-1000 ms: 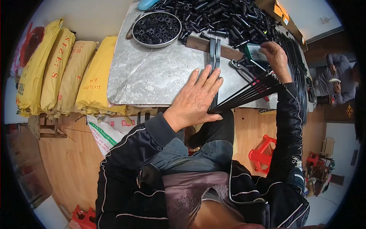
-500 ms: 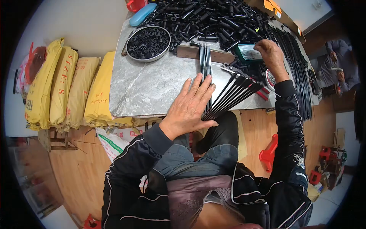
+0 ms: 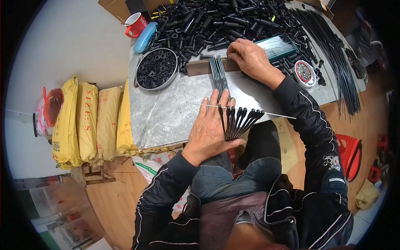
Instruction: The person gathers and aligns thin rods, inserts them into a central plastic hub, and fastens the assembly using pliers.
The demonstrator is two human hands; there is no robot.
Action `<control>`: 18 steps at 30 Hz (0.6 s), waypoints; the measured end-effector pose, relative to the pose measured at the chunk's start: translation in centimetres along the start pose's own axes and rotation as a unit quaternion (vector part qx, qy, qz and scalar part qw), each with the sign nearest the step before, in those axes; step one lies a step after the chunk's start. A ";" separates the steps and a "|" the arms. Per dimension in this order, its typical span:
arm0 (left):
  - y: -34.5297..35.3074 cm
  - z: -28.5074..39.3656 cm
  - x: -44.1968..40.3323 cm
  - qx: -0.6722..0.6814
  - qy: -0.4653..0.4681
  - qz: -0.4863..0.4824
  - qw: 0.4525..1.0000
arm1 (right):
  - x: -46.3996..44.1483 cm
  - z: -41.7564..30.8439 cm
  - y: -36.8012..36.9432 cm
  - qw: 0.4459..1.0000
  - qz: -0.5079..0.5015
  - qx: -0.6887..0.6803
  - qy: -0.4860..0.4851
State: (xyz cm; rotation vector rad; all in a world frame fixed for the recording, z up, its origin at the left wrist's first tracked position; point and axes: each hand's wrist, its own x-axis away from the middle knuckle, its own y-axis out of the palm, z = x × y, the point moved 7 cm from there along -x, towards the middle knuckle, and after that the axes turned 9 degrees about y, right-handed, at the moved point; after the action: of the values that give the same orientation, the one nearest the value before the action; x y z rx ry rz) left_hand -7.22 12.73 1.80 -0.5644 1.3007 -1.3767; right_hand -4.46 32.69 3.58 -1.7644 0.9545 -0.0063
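My left hand (image 3: 210,127) lies flat, fingers stretched out, over a bundle of thin metal rods (image 3: 217,71). The rods' far ends rest across a wooden bar (image 3: 201,67). Beside my left thumb, a group of black rods with knobbed ends (image 3: 240,120) fans out. A thin pale wire (image 3: 275,114) runs across these ends and over my left fingers. My right hand (image 3: 253,61) is closed in a pinch at the bar's right end; what its fingertips hold is hidden. Just beyond it sits a green tray (image 3: 294,46) of thin silvery wires.
A round dish of small black rings (image 3: 157,68) stands left. Black tubular parts (image 3: 225,23) are heaped behind. At the right are a small tub of metal bits (image 3: 305,73) and long black rods (image 3: 333,58). A red mug (image 3: 134,26) and blue case (image 3: 146,37) stand back left.
My right hand has moved left from the green tray to the wooden bar. A pale wire now crosses the knobbed ends. The camera view has shifted. My left hand stays flat on the rods.
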 end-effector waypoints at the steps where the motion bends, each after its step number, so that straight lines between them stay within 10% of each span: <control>1: 0.0 0.0 -0.1 0.003 -0.002 0.000 1.000 | 0.0 0.2 0.1 1.000 -0.006 -0.005 0.013; 18: 0.9 -0.4 0.1 0.006 -0.001 -0.008 1.000 | -0.4 0.6 0.9 0.998 -0.014 -0.049 0.025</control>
State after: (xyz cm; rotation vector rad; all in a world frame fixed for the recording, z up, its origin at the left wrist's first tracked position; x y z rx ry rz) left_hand -7.28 12.96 0.81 -0.5689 1.2881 -1.3947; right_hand -5.00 33.31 2.75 -1.8764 0.9797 -0.0213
